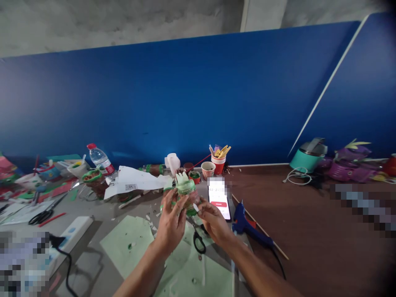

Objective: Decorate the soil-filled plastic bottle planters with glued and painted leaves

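Observation:
My left hand (173, 218) is closed around a small craft container (192, 195) with green bands and a pinkish-brown middle. Pale green paper cut into finger-like points (183, 181) stands up at its top. My right hand (215, 220) is at the container's right side, thumb and fingers pinched together on a small white piece (196, 207). Whether the right fingers also touch the container, I cannot tell. Below the hands, black-handled scissors (199, 243) lie on pale green paper (185, 272), their blades partly hidden.
A lit phone (219, 200), a blue glue gun (247, 225) and a wooden stick (280, 249) lie at the right. Behind stand paper cups (208, 170). Leftward are a white sheet (136, 181), a water bottle (100, 159), a power strip (72, 239) and more scissors (41, 216).

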Tool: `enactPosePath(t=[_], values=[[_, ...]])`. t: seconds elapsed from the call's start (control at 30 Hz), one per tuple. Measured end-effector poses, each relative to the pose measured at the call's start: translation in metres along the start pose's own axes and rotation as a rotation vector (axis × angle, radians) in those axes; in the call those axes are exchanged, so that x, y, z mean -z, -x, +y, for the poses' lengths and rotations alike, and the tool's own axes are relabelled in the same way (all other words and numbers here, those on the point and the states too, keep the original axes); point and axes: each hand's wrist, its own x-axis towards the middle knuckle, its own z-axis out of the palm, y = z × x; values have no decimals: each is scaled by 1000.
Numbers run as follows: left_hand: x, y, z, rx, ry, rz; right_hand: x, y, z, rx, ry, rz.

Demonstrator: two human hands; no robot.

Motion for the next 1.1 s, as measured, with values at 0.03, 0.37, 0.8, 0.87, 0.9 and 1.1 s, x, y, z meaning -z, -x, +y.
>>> enactPosePath(t=[0.03, 0.37, 0.8, 0.87, 0.9, 1.1], values=[[0, -1, 1, -3, -5, -1, 0, 0, 0, -1, 3, -3], [28, 33, -45, 264, -74, 155, 8, -4, 9, -15, -17, 18], [14, 20, -70, 543, -141, -125, 12, -7, 14, 6, -65, 20], [9, 13, -74, 585, -174, -180, 12, -7, 14, -3, -55, 23], [6, 11, -76, 598, -184, -195, 12, -7, 14, -6, -51, 26], [-10, 10, -79, 583, -105, -161, 13, -9, 12, -11, -62, 49]])
